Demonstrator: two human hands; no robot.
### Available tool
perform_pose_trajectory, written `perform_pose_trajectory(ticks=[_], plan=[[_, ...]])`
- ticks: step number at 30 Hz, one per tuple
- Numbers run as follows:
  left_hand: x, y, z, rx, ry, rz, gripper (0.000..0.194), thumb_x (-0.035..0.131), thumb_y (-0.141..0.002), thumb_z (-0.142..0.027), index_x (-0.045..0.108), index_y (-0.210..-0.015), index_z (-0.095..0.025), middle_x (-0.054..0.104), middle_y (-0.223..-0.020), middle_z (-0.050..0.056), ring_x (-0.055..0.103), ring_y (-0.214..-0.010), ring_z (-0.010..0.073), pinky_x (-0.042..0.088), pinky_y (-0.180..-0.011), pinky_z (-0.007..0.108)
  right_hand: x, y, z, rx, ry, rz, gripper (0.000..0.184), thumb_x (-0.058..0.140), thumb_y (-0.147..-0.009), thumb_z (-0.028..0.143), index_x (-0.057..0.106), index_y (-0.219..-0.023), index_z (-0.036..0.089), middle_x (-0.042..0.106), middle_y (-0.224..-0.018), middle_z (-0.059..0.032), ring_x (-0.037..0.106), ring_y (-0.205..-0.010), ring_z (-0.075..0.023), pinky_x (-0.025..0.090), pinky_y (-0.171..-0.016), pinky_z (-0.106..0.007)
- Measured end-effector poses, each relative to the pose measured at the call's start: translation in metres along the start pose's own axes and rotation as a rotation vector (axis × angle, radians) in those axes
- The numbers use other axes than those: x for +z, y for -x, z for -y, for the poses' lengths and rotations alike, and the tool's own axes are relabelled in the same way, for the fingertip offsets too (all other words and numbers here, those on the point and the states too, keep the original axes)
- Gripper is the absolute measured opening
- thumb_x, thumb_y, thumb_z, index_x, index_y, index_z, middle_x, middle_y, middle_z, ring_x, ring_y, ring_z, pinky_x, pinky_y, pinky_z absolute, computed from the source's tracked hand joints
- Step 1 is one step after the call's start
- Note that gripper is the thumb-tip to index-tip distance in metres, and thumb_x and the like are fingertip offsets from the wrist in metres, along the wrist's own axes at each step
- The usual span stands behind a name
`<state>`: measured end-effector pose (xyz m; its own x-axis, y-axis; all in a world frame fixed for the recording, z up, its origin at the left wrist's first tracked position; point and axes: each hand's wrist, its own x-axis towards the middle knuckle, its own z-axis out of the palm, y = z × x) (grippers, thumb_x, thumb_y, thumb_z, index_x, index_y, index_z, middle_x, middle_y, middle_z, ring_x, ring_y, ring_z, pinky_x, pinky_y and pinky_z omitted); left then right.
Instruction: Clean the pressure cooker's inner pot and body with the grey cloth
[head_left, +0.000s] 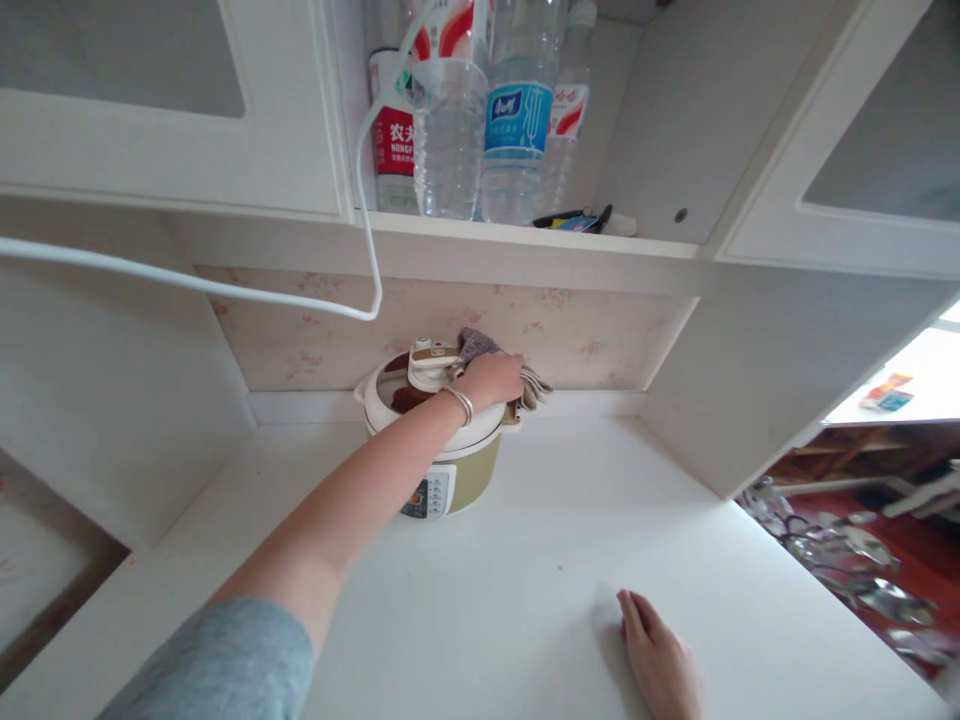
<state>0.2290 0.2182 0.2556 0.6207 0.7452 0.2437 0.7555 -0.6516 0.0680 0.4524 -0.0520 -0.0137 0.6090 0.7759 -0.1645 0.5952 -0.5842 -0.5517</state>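
A round pressure cooker with a white lid and olive-green body stands at the back of the white counter, its control panel facing me. My left hand reaches across its lid, fingers closed on a grey-brown cloth. The cloth bunches out on both sides of that hand, beside the lid handle. A bracelet circles the left wrist. Near the counter's front, my right hand is held low with fingers curled together; nothing shows in it.
Several plastic bottles stand in the open cabinet overhead, with small items at its shelf edge. A white cable hangs from the shelf and runs left. Side panels flank the counter. Blurred metal items lie lower right.
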Motion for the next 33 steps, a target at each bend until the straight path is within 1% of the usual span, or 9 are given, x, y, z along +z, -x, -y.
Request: perform_pose_trajectory(ticks=[5, 10, 14, 18, 23, 25, 27, 30, 33], plan=[[0.000, -0.025, 0.008, -0.095, 0.049, 0.005, 0.036, 0.048, -0.082, -0.018, 0.064, -0.111, -0.004, 0.066, -0.108, 0.024, 0.064, -0.098, 0.0318, 0.045, -0.081, 0.039, -0.002, 0.001, 0.005, 0.005, 0.054, -0.003, 0.055, 0.029, -0.084, 0.066, 0.061, -0.112, 0.030, 0.070, -0.105, -0.0064, 0.062, -0.100, -0.0310, 0.044, -0.079, -0.038], [0.002, 0.000, 0.006, -0.080, 0.069, -0.033, 0.036, 0.045, -0.084, -0.022, 0.065, -0.114, -0.015, 0.069, -0.107, 0.016, 0.065, -0.097, 0.0295, 0.047, -0.081, 0.037, -0.004, 0.003, 0.007, -0.001, 0.045, -0.006, 0.052, 0.030, -0.083, 0.065, 0.061, -0.110, 0.032, 0.070, -0.104, -0.0053, 0.062, -0.099, -0.0315, 0.044, -0.077, -0.038], [-0.005, 0.044, 0.005, -0.011, 0.118, -0.030, 0.037, 0.046, -0.085, -0.023, 0.063, -0.118, -0.025, 0.067, -0.116, 0.006, 0.063, -0.103, 0.0245, 0.044, -0.090, 0.034, -0.004, 0.003, 0.005, -0.010, 0.035, -0.009, 0.052, 0.032, -0.082, 0.065, 0.063, -0.107, 0.032, 0.071, -0.101, -0.0055, 0.062, -0.098, -0.0321, 0.045, -0.075, -0.038], [-0.009, 0.111, 0.010, 0.077, 0.127, -0.053, 0.044, 0.048, -0.081, -0.018, 0.058, -0.122, -0.027, 0.065, -0.120, 0.002, 0.060, -0.109, 0.0221, 0.043, -0.096, 0.034, -0.001, 0.003, 0.004, -0.012, 0.071, 0.015, 0.054, 0.029, -0.083, 0.065, 0.062, -0.110, 0.032, 0.070, -0.105, -0.0058, 0.063, -0.099, -0.0312, 0.045, -0.076, -0.037], [0.003, 0.200, 0.041, 0.108, 0.085, -0.174, 0.061, 0.044, -0.069, -0.004, 0.054, -0.126, -0.024, 0.056, -0.133, 0.001, 0.046, -0.127, 0.0202, 0.036, -0.108, 0.034, -0.001, 0.003, 0.008, -0.010, 0.150, 0.057, 0.055, 0.026, -0.086, 0.063, 0.060, -0.114, 0.031, 0.070, -0.107, -0.0063, 0.063, -0.099, -0.0302, 0.045, -0.076, -0.036], [0.009, 0.220, 0.066, 0.034, 0.102, -0.238, 0.063, 0.042, -0.069, -0.004, 0.052, -0.129, -0.021, 0.056, -0.133, 0.003, 0.048, -0.126, 0.0202, 0.034, -0.109, 0.034, -0.002, 0.003, 0.010, -0.011, 0.163, 0.082, 0.055, 0.023, -0.087, 0.062, 0.059, -0.115, 0.031, 0.069, -0.109, -0.0064, 0.063, -0.100, -0.0296, 0.045, -0.077, -0.036], [0.014, 0.227, 0.093, -0.157, 0.158, -0.299, 0.058, 0.042, -0.074, -0.008, 0.050, -0.130, -0.020, 0.058, -0.130, 0.005, 0.055, -0.119, 0.0213, 0.039, -0.104, 0.034, -0.003, 0.003, 0.013, -0.001, 0.180, 0.110, 0.056, 0.021, -0.088, 0.061, 0.057, -0.117, 0.031, 0.068, -0.111, -0.0069, 0.062, -0.102, -0.0296, 0.045, -0.078, -0.036], [0.015, 0.212, 0.130, -0.509, 0.314, -0.398, 0.045, 0.043, -0.083, -0.024, 0.053, -0.128, -0.022, 0.066, -0.118, 0.005, 0.062, -0.107, 0.0243, 0.046, -0.095, 0.037, -0.004, 0.003, 0.014, 0.006, 0.200, 0.135, 0.057, 0.019, -0.088, 0.062, 0.055, -0.119, 0.031, 0.067, -0.112, -0.0073, 0.061, -0.103, -0.0297, 0.044, -0.080, -0.037], [0.013, 0.181, 0.155, -0.637, 0.559, -0.455, 0.039, 0.047, -0.084, -0.036, 0.060, -0.117, -0.021, 0.069, -0.111, 0.006, 0.063, -0.102, 0.0258, 0.047, -0.090, 0.039, -0.004, 0.003, 0.014, 0.005, 0.209, 0.131, 0.056, 0.020, -0.088, 0.062, 0.055, -0.119, 0.032, 0.068, -0.112, -0.0068, 0.062, -0.102, -0.0298, 0.044, -0.079, -0.037]])
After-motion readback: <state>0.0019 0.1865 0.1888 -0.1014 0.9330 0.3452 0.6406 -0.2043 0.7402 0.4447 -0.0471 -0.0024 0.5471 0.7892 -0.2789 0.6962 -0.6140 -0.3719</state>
